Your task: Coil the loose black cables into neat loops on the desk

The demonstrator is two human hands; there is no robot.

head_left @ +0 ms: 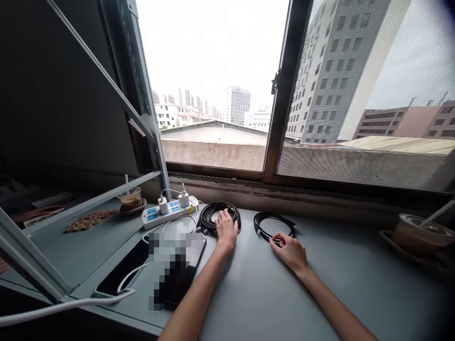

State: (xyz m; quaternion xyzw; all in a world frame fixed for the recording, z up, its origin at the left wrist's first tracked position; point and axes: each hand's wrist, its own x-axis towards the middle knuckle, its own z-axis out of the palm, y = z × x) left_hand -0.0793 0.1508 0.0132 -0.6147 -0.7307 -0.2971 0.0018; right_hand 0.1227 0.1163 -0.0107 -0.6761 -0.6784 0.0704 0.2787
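Observation:
A thick bundle of coiled black cables (207, 214) lies on the grey desk (245, 303). My left hand (226, 229) rests over its right side, fingers stretched across the loops and thumb along the outer edge. To the right is a smaller single coil of black cable (265, 215), with connector ends showing. My right hand (291, 253) is closed at the near edge of that coil, thumb and index finger pinching the cable. The other fingers are curled and partly hidden.
A white power strip (167, 211) with plugged-in chargers stands at the back left. Nearer lie a dark phone (122, 270), a partly pixelated dark device (177, 274) and a white cable (71, 305). A drink cup (423, 232) sits far right; a metal shelf post (31, 255) rises at left.

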